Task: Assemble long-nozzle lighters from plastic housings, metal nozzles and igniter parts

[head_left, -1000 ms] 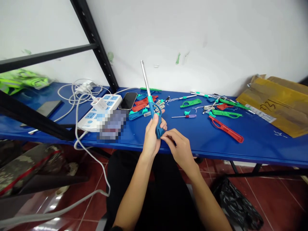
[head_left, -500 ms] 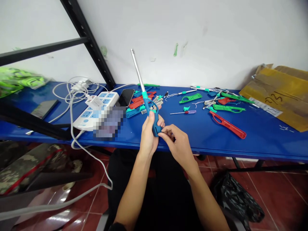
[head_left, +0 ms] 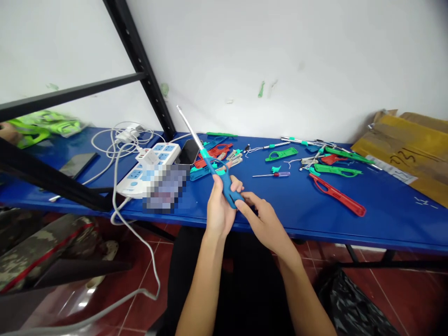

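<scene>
My left hand (head_left: 219,210) grips the blue handle of a long-nosed utility lighter (head_left: 224,184) above the table's front edge. Its thin metal nozzle (head_left: 191,136) slants up and left. My right hand (head_left: 264,226) lies just right of it, fingertips at the handle's lower end; I cannot tell whether they grip it. Beyond my hands, loose red and teal lighter shells (head_left: 213,156) lie on the blue table (head_left: 287,205). Further right are a red lighter handle shell (head_left: 338,195) and a green one (head_left: 338,170).
A white power strip (head_left: 149,168) with tangled cables stands left of my hands, partly behind a blurred patch (head_left: 164,189). A black phone (head_left: 189,151) lies behind it. Flattened cardboard (head_left: 402,144) sits at the right. A black shelf upright (head_left: 143,79) crosses the left.
The lighter now tilts further left, its nozzle lower. My right hand has shifted slightly down the handle. The whole view has moved as my head turned.
</scene>
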Motion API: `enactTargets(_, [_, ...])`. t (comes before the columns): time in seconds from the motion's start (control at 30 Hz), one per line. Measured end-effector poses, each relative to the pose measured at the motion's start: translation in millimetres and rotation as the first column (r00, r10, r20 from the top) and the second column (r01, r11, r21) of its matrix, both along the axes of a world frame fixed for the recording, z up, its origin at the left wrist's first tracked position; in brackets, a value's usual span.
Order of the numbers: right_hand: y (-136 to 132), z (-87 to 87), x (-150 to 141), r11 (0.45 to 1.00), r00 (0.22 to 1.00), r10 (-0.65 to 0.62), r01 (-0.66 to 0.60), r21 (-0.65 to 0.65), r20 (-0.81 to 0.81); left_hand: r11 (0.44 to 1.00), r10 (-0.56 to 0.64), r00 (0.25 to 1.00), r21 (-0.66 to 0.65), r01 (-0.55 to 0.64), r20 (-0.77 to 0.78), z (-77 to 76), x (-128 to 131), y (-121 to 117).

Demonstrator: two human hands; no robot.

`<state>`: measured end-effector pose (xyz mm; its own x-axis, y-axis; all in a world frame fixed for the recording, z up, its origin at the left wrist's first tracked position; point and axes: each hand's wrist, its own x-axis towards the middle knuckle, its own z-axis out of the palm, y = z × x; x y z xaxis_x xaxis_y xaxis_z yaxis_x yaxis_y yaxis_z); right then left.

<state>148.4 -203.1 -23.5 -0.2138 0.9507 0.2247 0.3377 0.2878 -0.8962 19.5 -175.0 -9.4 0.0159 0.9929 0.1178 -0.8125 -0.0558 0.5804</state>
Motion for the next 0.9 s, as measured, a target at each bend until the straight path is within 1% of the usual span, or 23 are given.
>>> enactTargets(0.07, [0, 4.0, 1, 0.998, 0.997, 0.044, -0.047, -0.049, -0.060, 1.000, 0.003, 1.000, -0.012, -0.003, -0.006, -0.5, 1, 0])
enactTargets(0.13, [1, 6.8, 4, 0.991, 0.982, 0.077, -0.095, -0.097, -0.175, 1.000, -0.009, 0.999, -0.022, 0.008, -0.047, -0.7, 2, -1])
enactTargets(0.2, [4, 8.0, 6, 0.987, 0.946, 0.055, -0.099, -0.124, -0.319, 0.999, -0.044, 0.993, -0.016, 0.042, -0.110, -1.2, 4, -3])
enactTargets(0.27, [7, 7.5, 9, 0.990, 0.901, -0.006, -0.056, -0.130, -0.434, 0.997, -0.077, 0.981, 0.009, 0.080, -0.180, -2.8, 6, -4])
enactTargets(0.33, [10, 5.3, 10, 0.992, 0.875, -0.043, -0.020, -0.124, -0.482, 0.995, -0.076, 0.966, 0.050, 0.091, -0.247, -5.4, 8, -5])
enactTargets(0.4, [11, 2.0, 10, 0.994, 0.868, -0.043, -0.011, -0.107, -0.495, 0.995, -0.039, 0.957, 0.080, 0.065, -0.288, -8.2, 10, -4])
enactTargets(0.5, [10, -3.5, 7, 0.998, 0.873, -0.044, 0.018, -0.058, -0.486, 0.996, 0.013, 0.959, 0.091, 0.013, -0.284, -10.7, 12, -2])
enactTargets(0.57, [8, -6.8, 6, 0.999, 0.887, -0.034, 0.027, -0.021, -0.460, 0.996, 0.032, 0.966, 0.086, -0.011, -0.257, -10.7, 13, -1])
enactTargets(0.63, [5, -9.2, 6, 1.000, 0.906, 0.002, -0.004, -0.004, -0.424, 0.997, 0.049, 0.972, 0.076, -0.033, -0.228, -10.0, 11, 1])
enactTargets(0.7, [5, -9.7, 13, 1.000, 0.931, 0.022, -0.020, 0.009, -0.364, 0.996, 0.072, 0.978, 0.066, -0.060, -0.195, -9.3, 9, 2])
enactTargets(0.73, [6, -8.7, 19, 1.000, 0.950, 0.004, 0.006, 0.030, -0.311, 0.995, 0.087, 0.980, 0.061, -0.077, -0.178, -9.1, 8, 3])
enactTargets(0.77, [9, -6.7, 28, 0.996, 0.971, -0.039, 0.056, 0.068, -0.236, 0.994, 0.106, 0.981, 0.056, -0.098, -0.161, -9.0, 6, 4])
enactTargets(0.8, [13, -3.6, 39, 0.983, 0.984, -0.108, 0.126, 0.130, -0.140, 0.992, 0.126, 0.981, 0.049, -0.120, -0.148, -8.8, 5, 4])
enactTargets(0.83, [19, 0.6, 51, 0.957, 0.980, -0.197, 0.198, 0.214, -0.023, 0.990, 0.142, 0.980, 0.040, -0.138, -0.142, -8.7, 4, 5])
enactTargets(0.87, [25, 5.5, 64, 0.925, 0.954, -0.276, 0.231, 0.302, 0.116, 0.989, 0.149, 0.979, 0.030, -0.146, -0.142, -8.5, 3, 6])
enactTargets(0.9, [33, 10.8, 78, 0.908, 0.909, -0.315, 0.204, 0.367, 0.274, 0.989, 0.145, 0.979, 0.020, -0.143, -0.147, -8.1, 3, 6])
